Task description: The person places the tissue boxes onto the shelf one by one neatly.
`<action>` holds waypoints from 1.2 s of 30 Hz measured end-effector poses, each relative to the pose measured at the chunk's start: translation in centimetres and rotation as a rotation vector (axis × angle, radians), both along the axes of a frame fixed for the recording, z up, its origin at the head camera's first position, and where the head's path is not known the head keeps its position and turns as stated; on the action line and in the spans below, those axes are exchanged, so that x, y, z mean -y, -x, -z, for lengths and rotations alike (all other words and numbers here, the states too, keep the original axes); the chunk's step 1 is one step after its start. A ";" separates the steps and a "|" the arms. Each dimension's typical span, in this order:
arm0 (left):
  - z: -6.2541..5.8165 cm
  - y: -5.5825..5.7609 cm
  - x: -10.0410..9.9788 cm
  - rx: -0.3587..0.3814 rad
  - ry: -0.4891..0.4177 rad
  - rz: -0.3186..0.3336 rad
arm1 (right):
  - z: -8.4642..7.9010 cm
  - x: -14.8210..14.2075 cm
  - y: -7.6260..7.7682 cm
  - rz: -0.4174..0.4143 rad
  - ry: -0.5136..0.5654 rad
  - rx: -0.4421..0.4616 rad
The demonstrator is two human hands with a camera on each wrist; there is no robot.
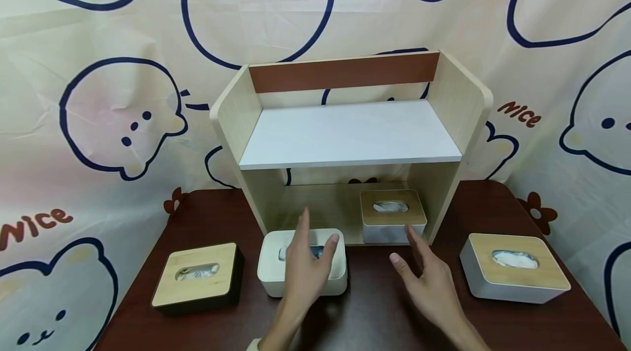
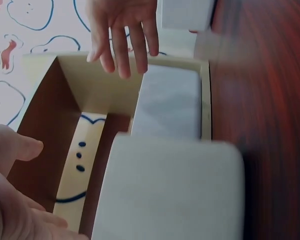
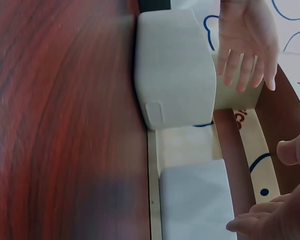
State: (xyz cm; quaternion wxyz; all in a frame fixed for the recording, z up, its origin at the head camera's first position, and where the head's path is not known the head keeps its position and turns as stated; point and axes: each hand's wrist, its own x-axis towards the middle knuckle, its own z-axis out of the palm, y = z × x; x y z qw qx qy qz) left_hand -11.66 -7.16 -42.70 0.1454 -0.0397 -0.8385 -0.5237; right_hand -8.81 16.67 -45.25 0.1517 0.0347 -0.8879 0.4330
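Observation:
My left hand point(image 1: 305, 266) hovers over a white rounded tissue box point(image 1: 276, 277), fingers straight and thumb spread, and hides part of its top. That box sits on the table at the front left of a small shelf unit point(image 1: 352, 132). In the right wrist view the side of the white box shows a small raised rectangle. Inside the lower compartment, at the right, stands a tissue box with a wooden lid point(image 1: 370, 211) and pale grey sides. My right hand point(image 1: 434, 285) is held in front of it, fingers extended, one fingertip overlapping its front right edge in the head view. Neither hand holds anything.
To the left lies a black tissue box with a light wooden top point(image 1: 189, 280). Another white, wood-topped tissue box point(image 1: 517, 271) stands at the right. The dark red-brown table point(image 1: 365, 323) runs up to a cartoon-print cloth point(image 1: 123, 203). A white board point(image 1: 350, 134) forms the upper shelf.

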 end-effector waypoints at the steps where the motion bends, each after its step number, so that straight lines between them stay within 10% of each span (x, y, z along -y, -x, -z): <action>1: 0.0 -0.1 0.5 -0.001 0.008 0.000 | 0.0 0.2 0.0 -0.001 -0.001 0.008; 16: 0.0 -1.1 6.2 0.009 0.150 -0.019 | 0.9 2.9 0.3 -0.100 0.025 -0.013; 36: 2.1 -3.6 12.1 0.237 0.205 -0.038 | 2.2 5.8 0.6 -0.199 0.071 0.146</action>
